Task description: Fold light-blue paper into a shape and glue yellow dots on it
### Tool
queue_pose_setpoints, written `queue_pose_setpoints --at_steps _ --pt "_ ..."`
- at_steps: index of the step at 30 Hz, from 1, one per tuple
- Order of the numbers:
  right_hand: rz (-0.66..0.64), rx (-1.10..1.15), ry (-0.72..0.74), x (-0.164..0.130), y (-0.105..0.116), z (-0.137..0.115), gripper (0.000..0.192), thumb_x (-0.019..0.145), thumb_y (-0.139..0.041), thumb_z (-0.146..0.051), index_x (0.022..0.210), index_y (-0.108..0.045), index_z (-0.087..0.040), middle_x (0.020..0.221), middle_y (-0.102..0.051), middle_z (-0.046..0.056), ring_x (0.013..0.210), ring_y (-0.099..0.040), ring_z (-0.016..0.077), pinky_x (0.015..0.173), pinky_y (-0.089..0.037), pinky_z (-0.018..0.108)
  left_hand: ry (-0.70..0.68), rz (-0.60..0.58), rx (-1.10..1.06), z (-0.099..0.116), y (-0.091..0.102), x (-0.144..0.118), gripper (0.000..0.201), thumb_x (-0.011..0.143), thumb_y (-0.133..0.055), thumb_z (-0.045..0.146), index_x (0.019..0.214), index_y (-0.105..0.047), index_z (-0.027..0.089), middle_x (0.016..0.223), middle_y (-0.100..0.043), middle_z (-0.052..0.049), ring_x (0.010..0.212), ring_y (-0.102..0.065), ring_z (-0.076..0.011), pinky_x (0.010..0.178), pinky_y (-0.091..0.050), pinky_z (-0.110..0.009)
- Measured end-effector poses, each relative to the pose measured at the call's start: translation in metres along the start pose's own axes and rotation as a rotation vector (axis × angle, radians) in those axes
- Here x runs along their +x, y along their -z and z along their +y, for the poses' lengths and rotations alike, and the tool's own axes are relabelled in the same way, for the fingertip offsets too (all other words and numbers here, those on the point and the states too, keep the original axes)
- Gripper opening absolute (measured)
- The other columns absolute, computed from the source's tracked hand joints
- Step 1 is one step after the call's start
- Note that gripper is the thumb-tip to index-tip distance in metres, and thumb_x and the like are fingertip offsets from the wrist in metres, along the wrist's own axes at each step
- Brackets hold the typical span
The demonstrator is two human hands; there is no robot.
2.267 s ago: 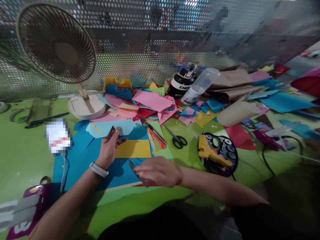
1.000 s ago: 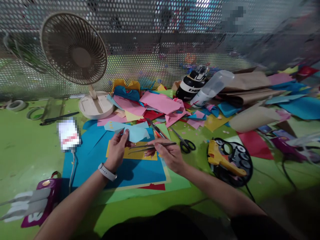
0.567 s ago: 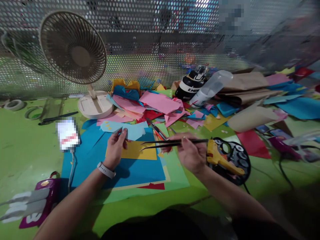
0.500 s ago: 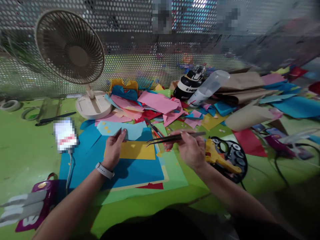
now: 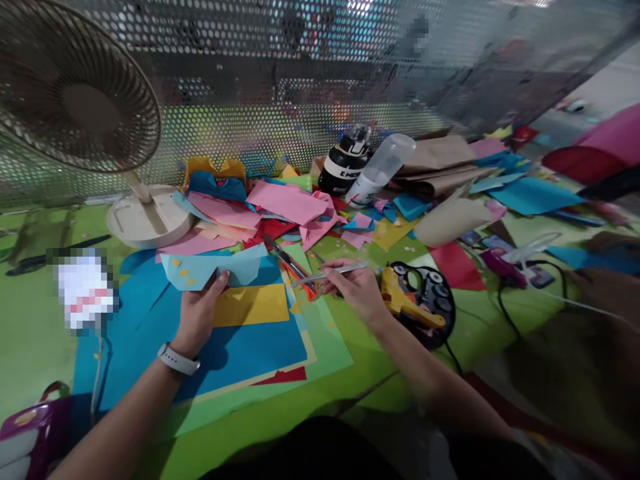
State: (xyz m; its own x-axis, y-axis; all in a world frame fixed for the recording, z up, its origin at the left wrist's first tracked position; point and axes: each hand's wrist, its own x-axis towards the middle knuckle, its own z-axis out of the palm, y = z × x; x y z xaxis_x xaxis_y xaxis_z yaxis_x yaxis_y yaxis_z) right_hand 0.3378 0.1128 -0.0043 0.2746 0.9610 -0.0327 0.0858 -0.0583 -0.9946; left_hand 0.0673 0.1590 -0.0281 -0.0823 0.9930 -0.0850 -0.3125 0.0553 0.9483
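My left hand [image 5: 203,313] is closed on a light blue paper piece [image 5: 245,267], thumb in front, and tilts it up above the blue sheet [image 5: 250,350]. Small yellow bits [image 5: 184,272] dot the paper's left part. In my right hand [image 5: 357,293] is a pair of tweezers [image 5: 356,267], tips pointing left, apart from the paper. Under the tips lies an orange-and-dark cutter [image 5: 290,261]; its exact kind is unclear. A yellow paper strip [image 5: 257,305] rests on the blue sheet beside my left hand.
A yellow glue gun [image 5: 400,299] lies on a round black tray [image 5: 450,303] to the right. Behind are paper scraps [image 5: 285,200], a black bottle [image 5: 343,167] and a clear-topped bottle [image 5: 383,170]. A fan [image 5: 150,217] and a phone-like device [image 5: 87,293] stand left. A person's arm [image 5: 607,293] shows at right.
The view has swung right, bringing another person's arm in. My left hand has tilted the light blue paper up more. The tweezers have turned in my right hand and now catch light.
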Motion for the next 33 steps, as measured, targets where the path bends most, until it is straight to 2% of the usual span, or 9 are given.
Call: queue_pose_setpoints --at_steps 7,15,23,28,33 --pt "-0.003 -0.106 0.096 0.003 0.002 0.010 0.039 0.075 -0.069 -0.052 0.090 -0.063 -0.017 0.060 -0.066 0.000 0.051 -0.067 0.0160 0.042 -0.048 0.022 0.006 0.016 0.008 0.000 0.000 0.001 0.034 0.064 -0.085 0.032 0.092 -0.074 0.017 0.098 -0.074 -0.003 0.092 -0.067 -0.0184 0.086 -0.054 -0.029" --pt "-0.045 -0.097 0.121 -0.004 0.001 0.004 0.034 0.077 -0.068 -0.050 0.086 -0.061 -0.018 0.061 -0.065 0.000 0.049 -0.064 0.0137 0.045 -0.050 0.023 -0.001 -0.014 -0.016 0.000 -0.001 0.002 0.032 0.065 -0.084 0.031 0.092 -0.073 0.017 0.099 -0.074 -0.003 0.094 -0.067 -0.0194 0.087 -0.054 -0.030" --pt "0.021 -0.346 0.220 -0.006 0.009 0.008 0.019 0.084 -0.060 -0.035 0.089 -0.064 -0.018 0.057 -0.061 -0.002 0.048 -0.061 0.0130 0.046 -0.046 0.022 0.008 -0.026 -0.020 -0.001 0.000 0.003 0.032 0.066 -0.084 0.029 0.094 -0.074 0.017 0.100 -0.074 -0.003 0.096 -0.066 -0.0190 0.085 -0.054 -0.028" --pt "-0.055 -0.373 0.244 -0.006 0.010 0.008 0.019 0.085 -0.058 -0.033 0.093 -0.064 -0.018 0.058 -0.062 -0.002 0.050 -0.061 0.0132 0.047 -0.045 0.021 0.027 0.000 -0.005 0.000 0.000 0.003 0.036 0.063 -0.085 0.032 0.094 -0.074 0.017 0.102 -0.074 -0.004 0.094 -0.067 -0.0201 0.082 -0.055 -0.028" --pt "-0.073 -0.394 0.270 -0.008 0.008 0.006 0.018 0.086 -0.057 -0.032 0.095 -0.064 -0.018 0.059 -0.063 -0.002 0.050 -0.061 0.0129 0.047 -0.045 0.021 0.033 -0.013 -0.007 -0.002 0.001 0.003 0.041 0.063 -0.085 0.033 0.099 -0.073 0.018 0.105 -0.074 -0.005 0.100 -0.066 -0.0223 0.082 -0.056 -0.029"
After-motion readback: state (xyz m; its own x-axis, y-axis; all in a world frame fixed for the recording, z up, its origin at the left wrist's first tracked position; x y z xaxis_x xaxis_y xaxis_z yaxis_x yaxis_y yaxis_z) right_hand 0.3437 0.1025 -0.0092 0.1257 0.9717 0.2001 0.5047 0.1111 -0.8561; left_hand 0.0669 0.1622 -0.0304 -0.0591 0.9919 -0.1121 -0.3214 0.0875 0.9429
